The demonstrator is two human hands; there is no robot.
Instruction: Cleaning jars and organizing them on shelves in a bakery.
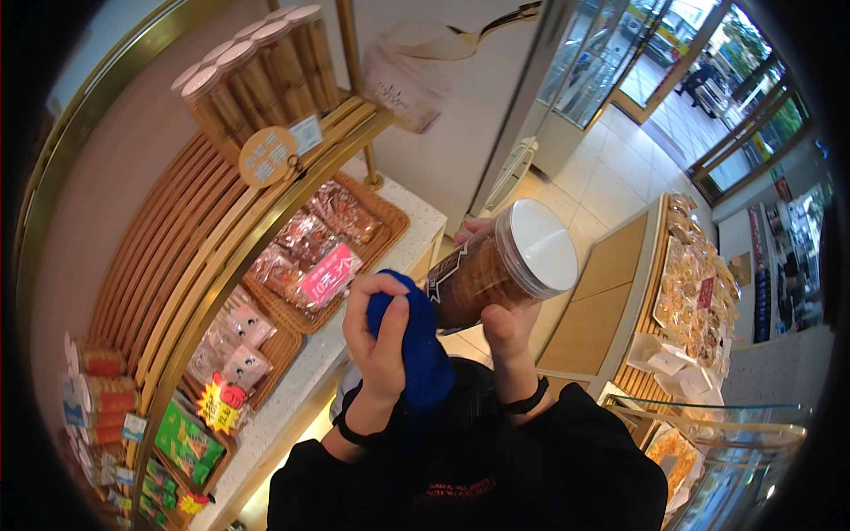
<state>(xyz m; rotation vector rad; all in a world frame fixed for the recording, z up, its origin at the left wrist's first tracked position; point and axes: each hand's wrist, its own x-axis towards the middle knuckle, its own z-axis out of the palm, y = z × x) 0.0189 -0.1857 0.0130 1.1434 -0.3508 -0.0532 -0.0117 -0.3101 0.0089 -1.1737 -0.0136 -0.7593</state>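
A clear plastic jar with a white lid and brown food inside lies tilted in my right hand, its lid pointing up and to the right. The thumb rests on the near side and fingertips show behind the jar. My left hand grips a bunched blue cloth, which hangs down from the fingers and lies close against the jar's base. Whether cloth and jar touch is hard to tell.
At left, a slatted wooden shelf carries tall lidded jars. Below it, wicker baskets of wrapped food stand on a speckled counter. At right are a bread display and a glass case. Glass doors stand beyond.
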